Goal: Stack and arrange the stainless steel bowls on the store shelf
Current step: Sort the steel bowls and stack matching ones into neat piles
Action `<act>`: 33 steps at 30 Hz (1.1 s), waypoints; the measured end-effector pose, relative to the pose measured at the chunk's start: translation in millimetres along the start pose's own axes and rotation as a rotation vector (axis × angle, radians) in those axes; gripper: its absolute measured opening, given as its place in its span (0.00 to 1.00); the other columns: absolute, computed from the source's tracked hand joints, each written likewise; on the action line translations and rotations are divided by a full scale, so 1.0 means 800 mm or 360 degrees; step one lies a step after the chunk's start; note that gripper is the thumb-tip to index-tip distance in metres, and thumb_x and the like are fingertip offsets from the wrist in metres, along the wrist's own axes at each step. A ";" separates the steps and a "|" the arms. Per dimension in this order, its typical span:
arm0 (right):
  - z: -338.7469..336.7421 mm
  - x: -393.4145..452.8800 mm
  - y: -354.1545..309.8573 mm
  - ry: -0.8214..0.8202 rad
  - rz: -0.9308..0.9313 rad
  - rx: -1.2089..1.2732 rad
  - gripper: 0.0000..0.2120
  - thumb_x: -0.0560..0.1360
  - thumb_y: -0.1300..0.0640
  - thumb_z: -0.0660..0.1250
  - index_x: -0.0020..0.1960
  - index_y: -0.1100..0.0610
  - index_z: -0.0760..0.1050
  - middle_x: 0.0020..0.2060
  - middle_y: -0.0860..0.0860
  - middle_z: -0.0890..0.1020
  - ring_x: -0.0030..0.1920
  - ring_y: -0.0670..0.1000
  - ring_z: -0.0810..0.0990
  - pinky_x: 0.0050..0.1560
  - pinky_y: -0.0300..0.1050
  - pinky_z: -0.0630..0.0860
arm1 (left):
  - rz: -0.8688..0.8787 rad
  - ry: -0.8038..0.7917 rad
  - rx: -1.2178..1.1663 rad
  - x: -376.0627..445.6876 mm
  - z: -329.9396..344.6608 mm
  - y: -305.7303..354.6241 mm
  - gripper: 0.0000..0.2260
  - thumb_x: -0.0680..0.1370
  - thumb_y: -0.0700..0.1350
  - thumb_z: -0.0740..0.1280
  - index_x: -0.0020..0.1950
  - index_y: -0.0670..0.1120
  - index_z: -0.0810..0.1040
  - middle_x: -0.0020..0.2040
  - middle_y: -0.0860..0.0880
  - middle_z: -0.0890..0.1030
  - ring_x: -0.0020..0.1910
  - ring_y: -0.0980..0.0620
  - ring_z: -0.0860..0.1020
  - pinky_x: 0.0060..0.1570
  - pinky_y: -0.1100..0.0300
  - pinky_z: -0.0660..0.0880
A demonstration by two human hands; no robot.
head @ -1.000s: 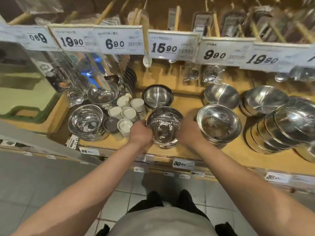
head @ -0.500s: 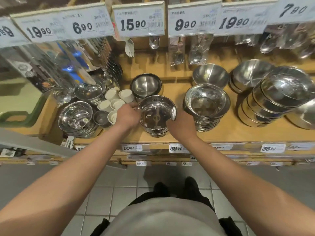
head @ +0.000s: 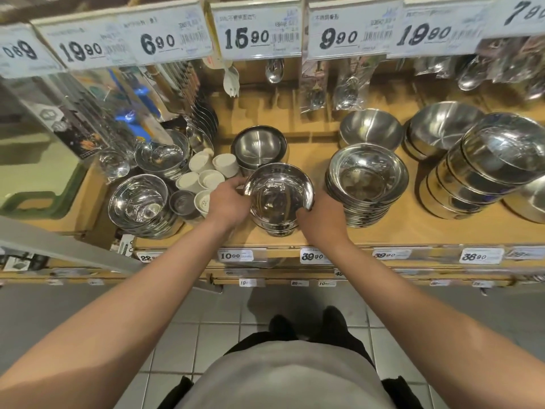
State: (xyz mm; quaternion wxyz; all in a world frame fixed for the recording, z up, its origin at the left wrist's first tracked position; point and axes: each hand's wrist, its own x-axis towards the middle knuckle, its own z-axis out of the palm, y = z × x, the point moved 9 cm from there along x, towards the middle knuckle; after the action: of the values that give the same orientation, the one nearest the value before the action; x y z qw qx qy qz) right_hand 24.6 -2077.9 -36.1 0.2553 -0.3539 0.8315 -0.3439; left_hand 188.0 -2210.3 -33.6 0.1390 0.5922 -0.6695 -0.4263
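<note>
Bowls of shiny steel are what this job is about, and the top bowl (head: 278, 191) sits on a short stack of bowls (head: 275, 224) near the front edge of the wooden shelf (head: 407, 222). Both hands are on it. The left hand (head: 228, 202) curls its fingers over the left rim, and the right hand (head: 320, 215) presses against the right side, with a fingertip hooked over the near rim. So the hands are partly closed around that one bowl, not wide open and not in a fist. A second ago the hands were lower on the sides of this stack, and now they sit higher, up at the rim of the top bowl. I think that means the bowl is being set down straight or turned so it nests well, and the stack looks close to tidy. Just behind it stands a darker bowl (head: 259, 146). To the right is a taller pile of wide bowls (head: 367, 184), and farther right are big leaning bowls (head: 483, 172). To the left are small white cups (head: 211, 178) and another shiny pile (head: 138, 202). Price tags (head: 256, 31) hang across the top. It is hard to count the bowls under the top one, because the hands and the rim hide them. The palms cannot be seen. The big bowls at the far right are cut off by the edge of the view, and the small print on the tags is too blurry to read.
</note>
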 end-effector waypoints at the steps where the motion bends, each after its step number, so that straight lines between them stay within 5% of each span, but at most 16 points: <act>1: 0.000 0.000 0.001 0.0008 0.0007 -0.0009 0.07 0.75 0.66 0.64 0.50 0.57 0.75 0.31 0.45 0.73 0.31 0.44 0.72 0.26 0.30 0.60 | 0.0001 -0.0004 0.0001 0.000 0.000 0.000 0.17 0.76 0.39 0.71 0.64 0.50 0.83 0.51 0.49 0.86 0.52 0.47 0.83 0.57 0.51 0.79; 7: -0.001 -0.001 0.000 -0.0021 0.0023 -0.0048 0.12 0.77 0.64 0.64 0.59 0.64 0.76 0.40 0.53 0.80 0.39 0.51 0.76 0.31 0.36 0.65 | -0.0032 -0.0042 0.0005 -0.002 0.000 -0.001 0.18 0.77 0.41 0.71 0.66 0.50 0.81 0.53 0.49 0.85 0.53 0.47 0.82 0.56 0.54 0.78; 11: -0.010 -0.003 -0.004 -0.0029 0.0035 -0.0180 0.11 0.79 0.62 0.63 0.60 0.63 0.75 0.38 0.51 0.79 0.35 0.48 0.76 0.32 0.40 0.68 | 0.0001 -0.0074 0.0027 -0.006 -0.005 0.007 0.19 0.78 0.43 0.70 0.69 0.49 0.78 0.56 0.50 0.84 0.51 0.48 0.82 0.51 0.57 0.77; 14: -0.034 0.003 -0.022 0.0052 -0.0005 -0.0221 0.14 0.81 0.57 0.63 0.64 0.62 0.73 0.48 0.56 0.82 0.48 0.57 0.82 0.43 0.43 0.71 | 0.0099 -0.0007 0.0068 -0.008 -0.028 0.027 0.20 0.79 0.44 0.68 0.72 0.48 0.76 0.62 0.50 0.83 0.56 0.48 0.81 0.57 0.55 0.77; 19: -0.069 0.044 -0.084 0.0090 -0.0207 -0.0186 0.20 0.81 0.56 0.63 0.71 0.63 0.72 0.51 0.57 0.85 0.46 0.53 0.79 0.47 0.40 0.68 | 0.0254 0.0178 -0.0107 -0.003 -0.082 0.058 0.11 0.80 0.46 0.68 0.62 0.53 0.81 0.52 0.53 0.84 0.48 0.53 0.81 0.52 0.56 0.76; 22: -0.063 0.082 -0.110 -0.0021 -0.0272 -0.0202 0.10 0.80 0.56 0.63 0.56 0.59 0.78 0.38 0.46 0.80 0.36 0.47 0.74 0.34 0.37 0.66 | 0.0213 0.0179 -0.0341 -0.003 -0.102 0.058 0.08 0.80 0.45 0.68 0.47 0.58 0.82 0.47 0.55 0.85 0.47 0.53 0.82 0.56 0.50 0.81; 25: -0.042 0.121 -0.111 -0.0185 -0.0161 -0.0163 0.07 0.79 0.55 0.64 0.44 0.55 0.74 0.39 0.46 0.77 0.42 0.51 0.76 0.33 0.34 0.65 | 0.0157 0.0194 -0.0437 -0.002 -0.114 0.050 0.09 0.80 0.43 0.69 0.46 0.58 0.84 0.47 0.52 0.85 0.49 0.49 0.83 0.59 0.42 0.81; 30: 0.006 0.176 -0.093 -0.0449 0.0026 -0.0341 0.15 0.82 0.53 0.63 0.43 0.62 0.75 0.43 0.56 0.80 0.47 0.55 0.79 0.43 0.46 0.75 | 0.0115 0.0199 -0.0457 -0.006 -0.117 0.028 0.07 0.81 0.42 0.68 0.54 0.51 0.84 0.48 0.53 0.85 0.48 0.51 0.83 0.54 0.52 0.82; 33: 0.035 0.200 -0.071 -0.0582 0.0174 -0.0203 0.12 0.78 0.59 0.70 0.53 0.70 0.78 0.49 0.61 0.84 0.53 0.60 0.83 0.57 0.54 0.81 | 0.0074 0.0226 -0.0438 -0.008 -0.117 0.019 0.06 0.82 0.42 0.68 0.53 0.51 0.84 0.47 0.52 0.86 0.48 0.52 0.83 0.51 0.53 0.80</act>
State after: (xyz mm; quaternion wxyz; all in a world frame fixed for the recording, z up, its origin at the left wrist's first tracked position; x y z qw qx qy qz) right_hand -32.3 -2240.1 -40.0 0.3974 -0.3803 0.8092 -0.2064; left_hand 244.1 -2243.4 35.1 0.2755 0.5806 -0.6067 -0.4679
